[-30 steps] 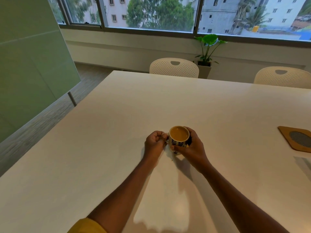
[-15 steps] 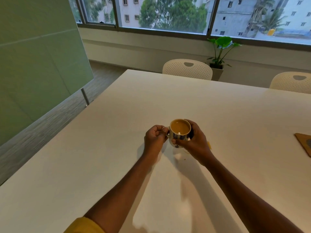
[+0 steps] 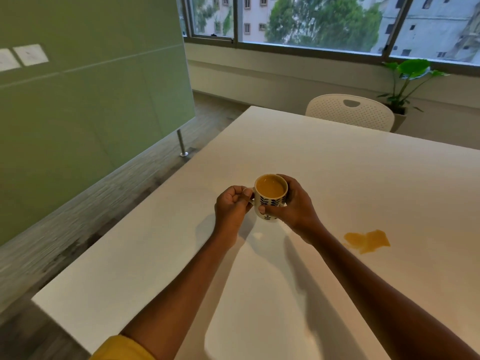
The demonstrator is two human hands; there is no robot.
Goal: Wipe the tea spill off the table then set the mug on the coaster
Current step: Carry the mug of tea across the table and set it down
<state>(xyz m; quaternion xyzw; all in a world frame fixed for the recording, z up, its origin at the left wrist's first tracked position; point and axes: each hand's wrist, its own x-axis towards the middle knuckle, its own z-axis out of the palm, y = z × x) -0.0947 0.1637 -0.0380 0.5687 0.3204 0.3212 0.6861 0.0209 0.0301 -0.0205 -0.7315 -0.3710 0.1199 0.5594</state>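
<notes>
White desk [image 3: 337, 172], tan tea spill [image 3: 367, 241] near right. Full mug [image 3: 271, 197] held mid-desk: left hand [image 3: 232, 203] pinches the handle, right hand [image 3: 293, 203] curls round the body. Spill lies right of the right hand, the nearer one. Coaster out of view.

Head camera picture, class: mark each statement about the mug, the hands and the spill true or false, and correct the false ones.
1. Both hands hold the mug. True: the left hand pinches its handle, the right hand wraps its side.
2. The mug is empty. False: tea fills it nearly to the rim.
3. The spill lies on the table, to the right of the right forearm. True.
4. A cloth covers the spill. False: the spill lies bare.
5. The mug stands on a coaster. False: the table under it is bare.
</notes>
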